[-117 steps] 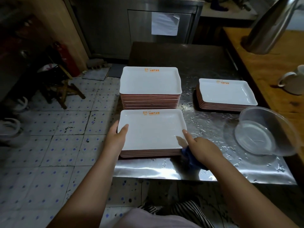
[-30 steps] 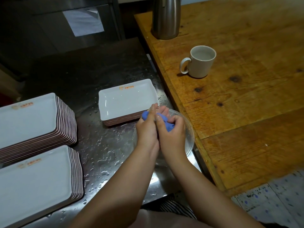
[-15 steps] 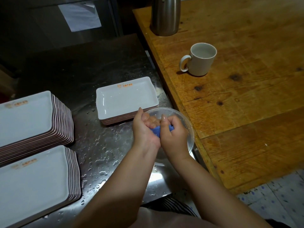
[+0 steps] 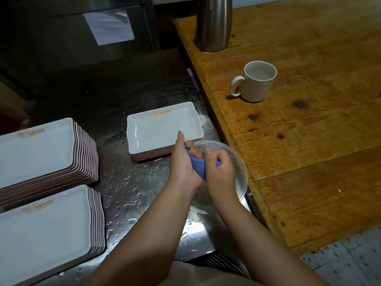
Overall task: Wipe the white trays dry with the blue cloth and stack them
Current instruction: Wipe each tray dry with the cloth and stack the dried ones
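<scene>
— So, biggest first: how will the trays handle?
— Stiff, glossy, likely slick while wet. Two tall stacks [image 4: 41,153] and [image 4: 47,230] sit at the left of the wet steel counter [image 4: 132,188]; a short stack [image 4: 162,131] lies near its right edge. I'd take one by its long rims, a hand on each side.
— And the cloth?
— Soft, light, probably soaked. The cloth [image 4: 199,167] is bunched between both hands over the clear bowl [image 4: 237,182]. The left hand [image 4: 183,164] curls round one end, the right hand [image 4: 219,168] round the other, as if wringing.
— Anything in the way?
— The bowl nearly touches the short stack, so lifting there is tight. A flask [image 4: 213,23] and mug [image 4: 256,81] stand well apart on the wooden table [image 4: 319,131].
</scene>
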